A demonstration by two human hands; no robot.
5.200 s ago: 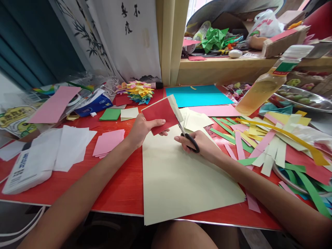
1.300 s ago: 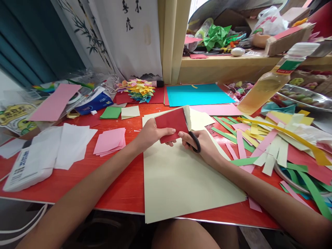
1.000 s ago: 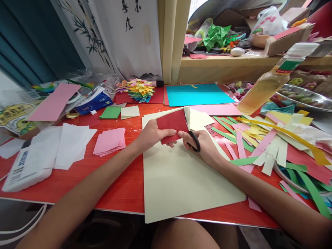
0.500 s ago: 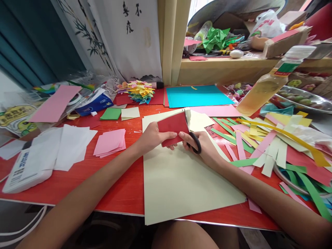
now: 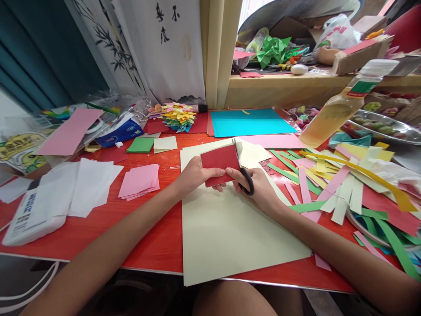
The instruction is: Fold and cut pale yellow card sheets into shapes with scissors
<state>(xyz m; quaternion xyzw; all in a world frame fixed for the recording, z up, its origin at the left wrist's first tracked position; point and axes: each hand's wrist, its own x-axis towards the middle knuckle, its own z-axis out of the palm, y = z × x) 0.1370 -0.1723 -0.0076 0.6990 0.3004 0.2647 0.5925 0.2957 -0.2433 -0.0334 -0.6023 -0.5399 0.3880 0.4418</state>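
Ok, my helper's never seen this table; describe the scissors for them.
On the red table lies a large cream sheet; above it, the right hand grips the scissors. Their black handle loop sets them apart from the red paper in the left hand.

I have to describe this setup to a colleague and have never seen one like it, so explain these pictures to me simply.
There is no machine, only a person's two bare hands. One head-worn camera takes every picture, looking forward and down. The left hand grips a flat red paper piece; the right hand holds black-handled metal scissors at its right edge. Below them, a large pale cream paper sheet lies on the glossy red table. To the left is a stack of pink paper squares; to the right, loose multicoloured paper strips. Farther back lies a bright blue rectangular sheet.
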